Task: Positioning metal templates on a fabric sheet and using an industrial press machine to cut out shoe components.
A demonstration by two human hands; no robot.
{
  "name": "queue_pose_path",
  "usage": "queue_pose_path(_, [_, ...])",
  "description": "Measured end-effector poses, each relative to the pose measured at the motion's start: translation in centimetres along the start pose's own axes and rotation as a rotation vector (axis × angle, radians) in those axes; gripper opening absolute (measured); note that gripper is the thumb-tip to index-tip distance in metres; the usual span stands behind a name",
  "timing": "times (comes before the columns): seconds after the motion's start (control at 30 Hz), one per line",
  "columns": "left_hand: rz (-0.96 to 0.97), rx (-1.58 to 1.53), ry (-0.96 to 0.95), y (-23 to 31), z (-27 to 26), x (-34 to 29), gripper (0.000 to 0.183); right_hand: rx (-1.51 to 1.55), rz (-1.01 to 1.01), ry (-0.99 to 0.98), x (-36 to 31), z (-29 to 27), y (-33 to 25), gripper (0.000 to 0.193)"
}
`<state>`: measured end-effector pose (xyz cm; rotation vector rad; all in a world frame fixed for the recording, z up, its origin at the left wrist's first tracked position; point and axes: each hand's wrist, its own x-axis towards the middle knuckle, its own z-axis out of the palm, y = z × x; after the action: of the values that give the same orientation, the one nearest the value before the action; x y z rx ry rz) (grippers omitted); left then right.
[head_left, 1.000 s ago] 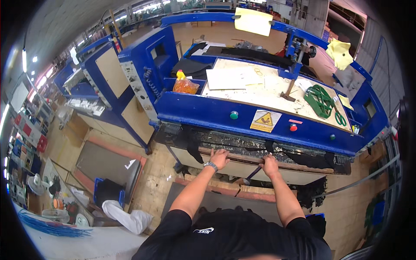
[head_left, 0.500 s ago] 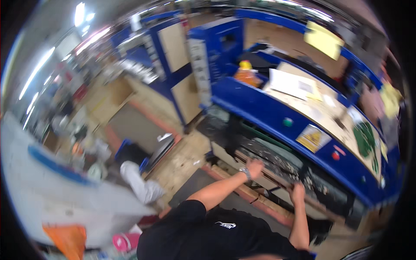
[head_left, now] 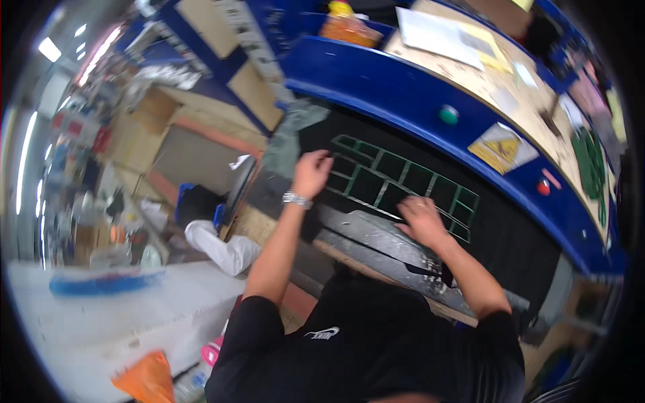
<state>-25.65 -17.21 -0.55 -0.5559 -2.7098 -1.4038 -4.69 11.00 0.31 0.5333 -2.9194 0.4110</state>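
A yellow triangle warning sign [head_left: 502,148] and a small pink label [head_left: 551,178] sit on the blue panel [head_left: 383,84], while a white lettered logo [head_left: 324,332] marks the black shirt [head_left: 403,342].

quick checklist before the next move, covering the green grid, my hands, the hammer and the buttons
1. Grid lying on the black cloth: ok.
2. Right hand clear of the grid: not ok, it is over the near edge, fingers spread.
3. Left hand clear of the grid: not ok, it is right at the left end; contact cannot be told.
4. Hammer away from the grid: ok, it is on the pale board beyond.
5. Green button and red button unpressed: cannot tell, though neither hand is at them.
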Motion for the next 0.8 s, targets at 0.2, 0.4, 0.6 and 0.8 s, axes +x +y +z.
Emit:
queue_pose_path(0.2, [-0.29, -0.149, -0.373, -6.0, 1.6, 1.2, 0.04, -0.027, -0.189, -0.159, -0.5, 4.5, -0.4, 0.004])
queue_pose_path(0.4, [-0.315, -0.226, -0.5, -7.4, 2.2, 1.6, 0.044, 0.049, -0.157, -0.178, -1.4, -3.0, -2.5, 0.003])
queue_pose_path(0.6, [0.094, 0.243, -0.434, -3.6, 4.4, 0.8, 0.037, 0.115, -0.117, -0.243, -8.4, -6.0, -6.0, 0.003])
queue_pose_path(0.8, [0.228, 0.465, -0.248, -2.9, 5.5, 0.2, 0.049, 0.171, -0.127, -0.291, -14.1, 1.5, -6.1, 0.005])
